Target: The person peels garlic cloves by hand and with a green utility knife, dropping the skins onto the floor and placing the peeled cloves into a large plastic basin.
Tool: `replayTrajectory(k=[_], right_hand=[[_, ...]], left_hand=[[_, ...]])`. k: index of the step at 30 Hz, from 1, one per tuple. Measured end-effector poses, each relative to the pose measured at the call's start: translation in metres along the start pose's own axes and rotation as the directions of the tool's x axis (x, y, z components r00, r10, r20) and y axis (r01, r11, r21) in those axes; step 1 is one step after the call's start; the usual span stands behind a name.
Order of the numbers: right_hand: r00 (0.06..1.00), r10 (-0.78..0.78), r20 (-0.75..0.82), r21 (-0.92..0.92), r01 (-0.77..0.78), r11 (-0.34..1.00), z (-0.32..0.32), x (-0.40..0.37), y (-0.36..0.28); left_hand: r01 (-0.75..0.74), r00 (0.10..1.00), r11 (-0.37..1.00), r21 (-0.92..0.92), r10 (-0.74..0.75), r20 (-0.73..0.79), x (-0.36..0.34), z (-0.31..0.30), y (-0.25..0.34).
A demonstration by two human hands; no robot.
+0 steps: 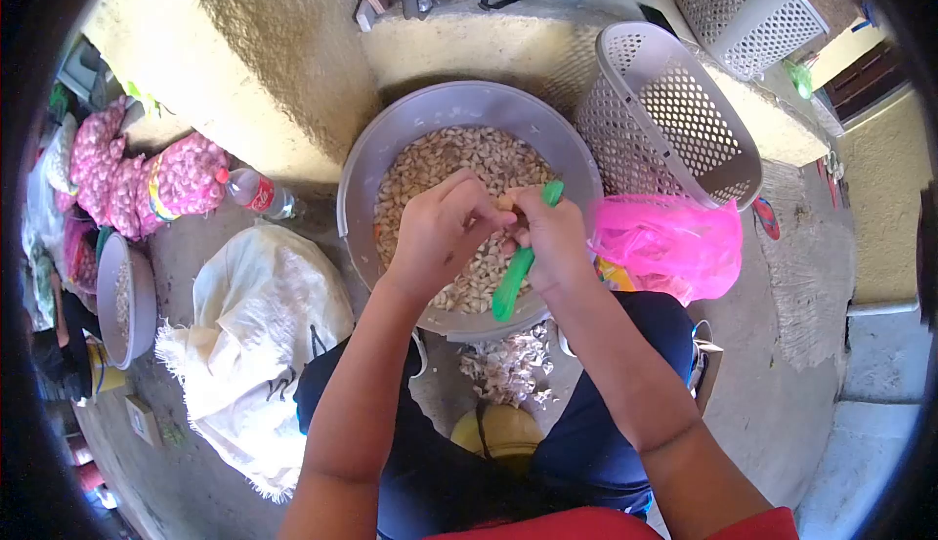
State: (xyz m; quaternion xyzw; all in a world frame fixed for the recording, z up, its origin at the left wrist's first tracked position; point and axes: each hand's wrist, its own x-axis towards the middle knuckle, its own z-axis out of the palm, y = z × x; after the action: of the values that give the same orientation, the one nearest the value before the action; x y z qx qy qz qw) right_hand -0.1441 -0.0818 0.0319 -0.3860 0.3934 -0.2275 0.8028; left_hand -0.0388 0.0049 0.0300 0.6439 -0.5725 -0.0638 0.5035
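Note:
Both my hands meet over a grey round basin point(357, 183) of pale garlic cloves point(469, 154). My left hand point(445, 232) is closed in a pinch at a small pale garlic clove point(505, 204), partly hidden by the fingers. Close beside it, my right hand point(555, 237) is wrapped round a green-handled tool point(514, 284), which slants down toward the basin's near rim; no blade shows. Below that rim, papery garlic skins point(510, 364) lie on the floor between my legs.
A perforated grey basket point(674, 110) and a pink plastic bag point(684, 247) stand right of the basin. To its left are a white sack point(259, 315), a plastic bottle point(259, 193) and net bags of garlic point(181, 183). Another basin point(137, 301) stands far left.

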Motion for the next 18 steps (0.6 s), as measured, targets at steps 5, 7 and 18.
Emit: replayTrajectory(k=[5, 7, 18], right_hand=[[0.978, -0.206, -0.02, -0.089, 0.204, 0.975, 0.007, 0.01, -0.006], [0.965, -0.26, -0.033, -0.152, 0.252, 0.956, 0.01, 0.013, -0.009], [0.882, -0.47, -0.004, -0.447, 0.419, 0.79, 0.0, 0.013, -0.011]], left_hand=[[0.262, 0.956, 0.939, -0.223, -0.284, -0.071, 0.004, 0.011, -0.01], [0.526, 0.836, 0.77, -0.363, -0.547, 0.051, 0.008, 0.006, -0.004], [0.696, 0.687, 0.46, -0.552, -0.649, 0.326, 0.019, 0.008, -0.005]])
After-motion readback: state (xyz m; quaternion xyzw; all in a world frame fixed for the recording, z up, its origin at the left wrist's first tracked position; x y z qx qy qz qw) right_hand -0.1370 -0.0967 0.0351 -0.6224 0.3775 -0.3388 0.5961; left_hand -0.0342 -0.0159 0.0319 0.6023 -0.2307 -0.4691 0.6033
